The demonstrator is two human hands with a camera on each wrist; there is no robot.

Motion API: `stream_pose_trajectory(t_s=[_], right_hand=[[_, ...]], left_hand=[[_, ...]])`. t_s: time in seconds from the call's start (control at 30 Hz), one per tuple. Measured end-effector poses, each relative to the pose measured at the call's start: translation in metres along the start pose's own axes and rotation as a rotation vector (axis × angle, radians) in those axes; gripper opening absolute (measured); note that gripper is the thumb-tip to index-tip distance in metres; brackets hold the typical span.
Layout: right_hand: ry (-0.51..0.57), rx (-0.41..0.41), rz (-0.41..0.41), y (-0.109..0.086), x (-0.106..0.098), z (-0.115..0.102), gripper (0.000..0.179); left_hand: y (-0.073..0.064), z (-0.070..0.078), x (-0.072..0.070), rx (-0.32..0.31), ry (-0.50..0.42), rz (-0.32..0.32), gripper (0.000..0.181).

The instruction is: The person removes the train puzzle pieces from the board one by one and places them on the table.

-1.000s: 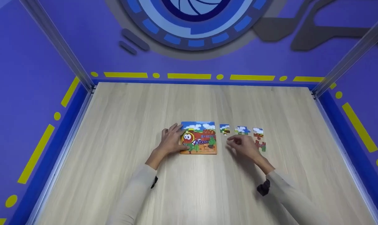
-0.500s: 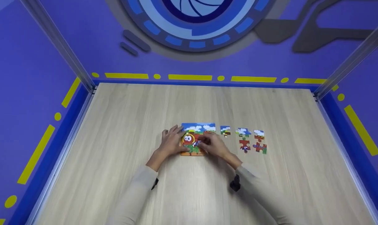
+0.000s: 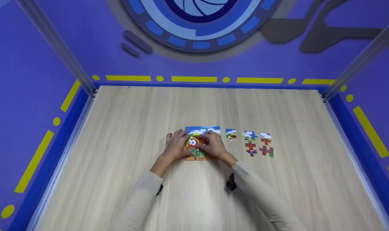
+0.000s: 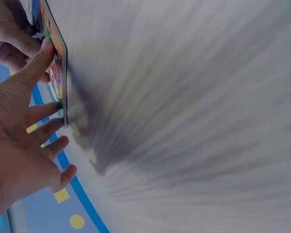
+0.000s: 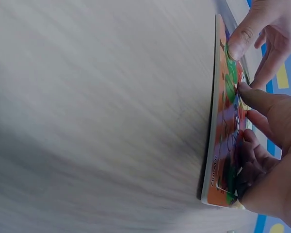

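A square jigsaw puzzle board (image 3: 202, 129) with a cartoon train picture lies flat on the table in the head view. My left hand (image 3: 175, 148) steadies its left side: the thumb (image 4: 44, 48) presses on the picture, and the spread fingers touch the far part of the left edge. Over the middle and right of the board is my right hand (image 3: 214, 145). Its thumb (image 5: 243, 88) and index finger touch the picture a little apart, near the left thumb; the other fingers curl beside them. Whether they pinch a puzzle piece I cannot tell. The right hand hides much of the train.
Right of the board lie several loose puzzle pieces. One piece (image 3: 231, 134) is closest to it, then a sky piece (image 3: 249, 134) above a red piece (image 3: 251, 149), and farther right a cloud piece (image 3: 265, 137) above another red piece (image 3: 267, 150). A blue wall (image 3: 194, 69) bounds the table's back.
My right hand has moved left from beside the loose pieces onto the board, uncovering the red piece it had hidden. My left hand stays at the board's left side.
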State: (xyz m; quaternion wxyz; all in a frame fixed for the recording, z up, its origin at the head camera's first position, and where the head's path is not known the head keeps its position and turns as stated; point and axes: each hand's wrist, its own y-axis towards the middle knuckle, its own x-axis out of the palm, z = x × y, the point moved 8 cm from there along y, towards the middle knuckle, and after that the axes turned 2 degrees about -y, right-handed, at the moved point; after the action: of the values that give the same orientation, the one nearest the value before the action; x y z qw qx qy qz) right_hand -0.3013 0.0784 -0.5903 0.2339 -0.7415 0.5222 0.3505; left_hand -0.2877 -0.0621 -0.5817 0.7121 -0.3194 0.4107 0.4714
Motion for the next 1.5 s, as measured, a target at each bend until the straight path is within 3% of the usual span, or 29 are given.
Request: stream_pose_trajectory(t_s=[0.17, 0.37, 0.57, 0.93, 1.5], right_hand=[[0.008, 0.015, -0.048, 0.007, 0.008, -0.007, 0.037], [0.075, 0.069, -0.010, 0.008, 0.003, 0.001, 0.028], [0.186, 0.023, 0.042, 0.002, -0.001, 0.002, 0.028], [0.316, -0.040, 0.047, -0.001, -0.002, -0.002, 0.017], [0.446, 0.084, 0.025, -0.011, -0.014, 0.009, 0.017]], left_hand=[[-0.005, -0.008, -0.003, -0.027, -0.010, 0.009, 0.079], [0.000, -0.003, 0.001, -0.002, -0.007, 0.005, 0.079], [0.004, 0.002, 0.000, -0.002, 0.006, 0.014, 0.079], [0.004, 0.003, -0.001, -0.016, 0.034, 0.005, 0.080], [0.004, 0.002, 0.000, -0.016, 0.029, 0.006, 0.079]])
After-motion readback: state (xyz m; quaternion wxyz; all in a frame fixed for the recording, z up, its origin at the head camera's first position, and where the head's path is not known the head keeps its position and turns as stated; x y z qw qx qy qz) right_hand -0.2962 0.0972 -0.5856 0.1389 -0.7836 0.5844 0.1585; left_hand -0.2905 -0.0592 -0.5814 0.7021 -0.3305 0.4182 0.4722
